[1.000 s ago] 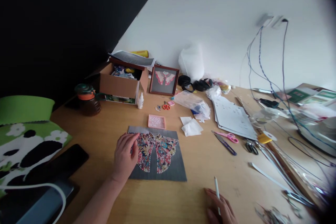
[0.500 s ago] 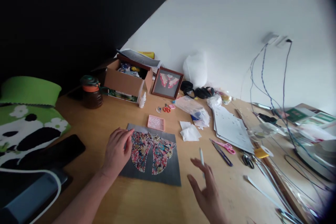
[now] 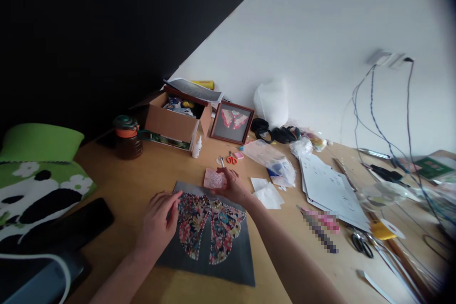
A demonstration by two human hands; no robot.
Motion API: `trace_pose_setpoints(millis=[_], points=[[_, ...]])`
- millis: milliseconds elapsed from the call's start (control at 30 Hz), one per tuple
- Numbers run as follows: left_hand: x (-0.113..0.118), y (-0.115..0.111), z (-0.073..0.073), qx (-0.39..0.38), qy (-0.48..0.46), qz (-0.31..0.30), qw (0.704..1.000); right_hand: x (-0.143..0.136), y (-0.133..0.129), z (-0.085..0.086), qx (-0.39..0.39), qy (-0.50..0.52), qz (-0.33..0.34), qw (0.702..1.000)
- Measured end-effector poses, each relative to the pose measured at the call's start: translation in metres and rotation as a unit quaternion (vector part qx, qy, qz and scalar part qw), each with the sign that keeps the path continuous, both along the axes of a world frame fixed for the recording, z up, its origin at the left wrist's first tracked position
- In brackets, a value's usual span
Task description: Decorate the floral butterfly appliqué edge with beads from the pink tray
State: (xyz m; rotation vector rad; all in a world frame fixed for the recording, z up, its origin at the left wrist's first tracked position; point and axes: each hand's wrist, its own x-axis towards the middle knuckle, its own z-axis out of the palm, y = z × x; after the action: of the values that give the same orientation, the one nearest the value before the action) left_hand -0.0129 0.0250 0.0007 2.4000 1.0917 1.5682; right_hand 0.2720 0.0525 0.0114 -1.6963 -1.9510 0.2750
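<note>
A dark grey panel (image 3: 238, 266) lies on the table, bearing a floral, butterfly-like shape (image 3: 223, 237) edged with small pale beads. My left hand (image 3: 156, 221) rests on the panel's left side, fingertips at the upper left edge of the shape. Its thumb stands apart from the fingers, and I see nothing held. At the panel's top edge, my right hand (image 3: 231, 186) is over the right part of a pink tray (image 3: 210, 178) of tiny pale beads. A slim white pen-like stick (image 3: 222, 162) sticks up from its closed fingers; the lower end is hidden.
Behind the tray are orange-handled scissors (image 3: 231, 158), a white bottle (image 3: 197, 147), a cardboard box (image 3: 171, 123) and a framed butterfly picture (image 3: 233, 121). White tissues (image 3: 267, 194) and paper sheets (image 3: 327, 190) lie rightward. A phone (image 3: 89, 218) and jar (image 3: 128, 140) are leftward.
My right hand has picked up the white stick from the table and moved left and away from me to the bead tray. My left hand has stayed on the panel. The view has shifted slightly.
</note>
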Motion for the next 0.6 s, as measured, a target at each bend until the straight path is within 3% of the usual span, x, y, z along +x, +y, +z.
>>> trace_pose_setpoints(millis=[133, 400, 500, 600], points=[[0.001, 0.000, 0.000, -0.004, 0.002, -0.002, 1.000, 0.000, 0.006, -0.008, -0.004, -0.025, -0.010, 1.000], [0.000, 0.001, -0.005, -0.007, 0.009, 0.003, 1.000, 0.019, -0.001, -0.001, -0.105, -0.062, -0.040, 0.992], [-0.001, 0.002, -0.005, -0.007, 0.006, 0.007, 1.000, 0.028, -0.006, -0.002, -0.107, -0.065, -0.074, 0.989], [-0.002, 0.003, -0.005, -0.008, 0.009, 0.008, 1.000, 0.029, -0.005, -0.003, -0.100, -0.061, -0.064, 0.991]])
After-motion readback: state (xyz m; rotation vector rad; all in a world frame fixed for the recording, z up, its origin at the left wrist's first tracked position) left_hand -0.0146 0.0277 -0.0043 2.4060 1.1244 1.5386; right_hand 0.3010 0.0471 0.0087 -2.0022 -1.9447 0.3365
